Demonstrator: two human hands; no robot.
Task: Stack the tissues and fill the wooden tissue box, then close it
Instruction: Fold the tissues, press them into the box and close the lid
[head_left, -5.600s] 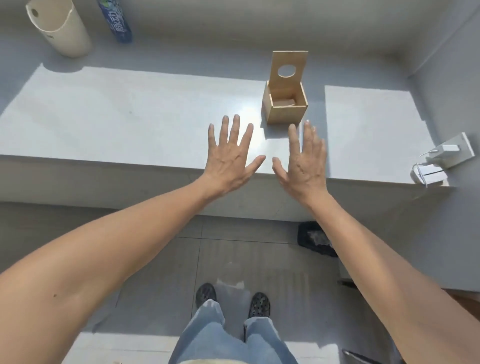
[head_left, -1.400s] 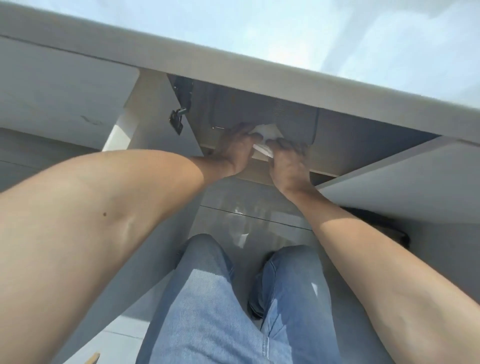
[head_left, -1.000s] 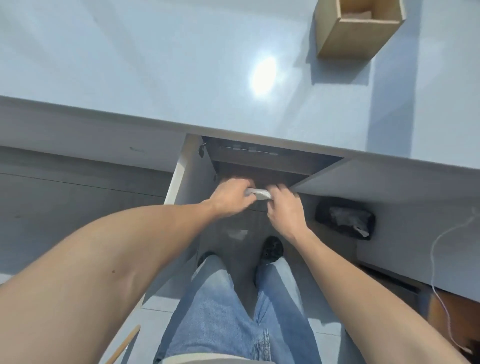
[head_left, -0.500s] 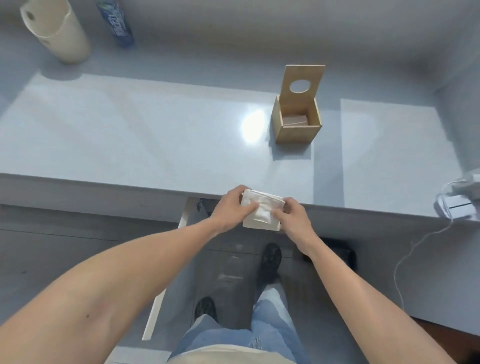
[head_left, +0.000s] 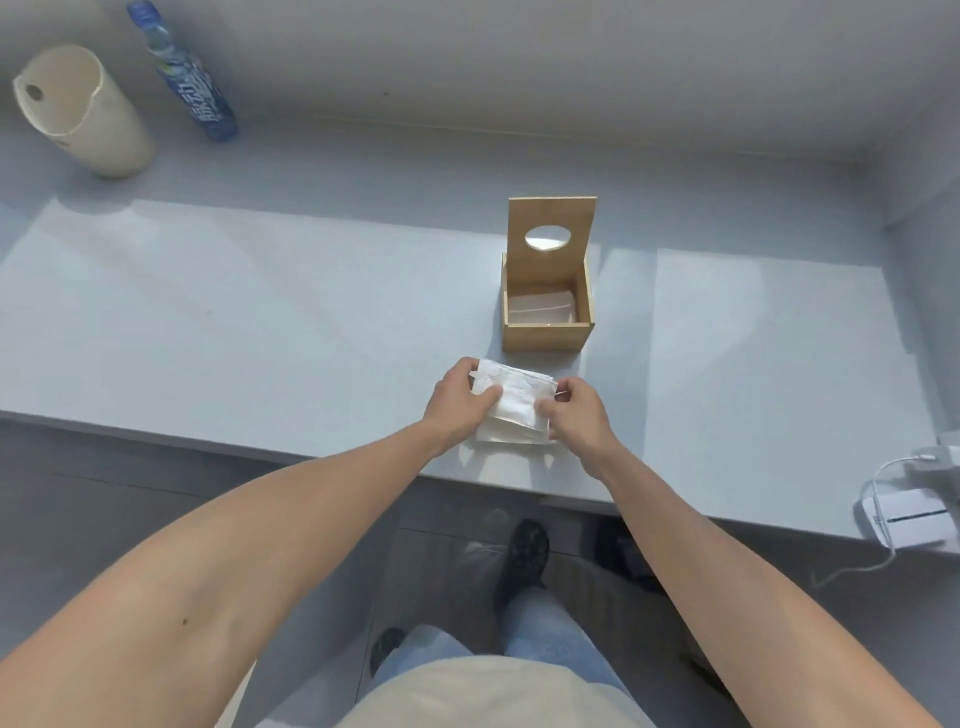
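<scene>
The white folded tissue stack (head_left: 511, 410) has both side edges hidden under the left hand (head_left: 460, 402) and right hand (head_left: 571, 415); right of it, the white charger block (head_left: 906, 522) is cut by the picture's edge; the blue plastic bottle's (head_left: 189, 75) label is unreadable.

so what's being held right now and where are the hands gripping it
A stack of tissues, held by its two ends: left hand on the left edge, right hand on the right.

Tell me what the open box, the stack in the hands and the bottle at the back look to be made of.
Box: light, unpainted wood, probably plywood, matte; thin flat panels and a lid with a cut round hole.
Stack: white tissue paper, soft and matte; thin crinkled layers at the edges.
Bottle: seemingly clear plastic with a glossy blue printed label.
</scene>
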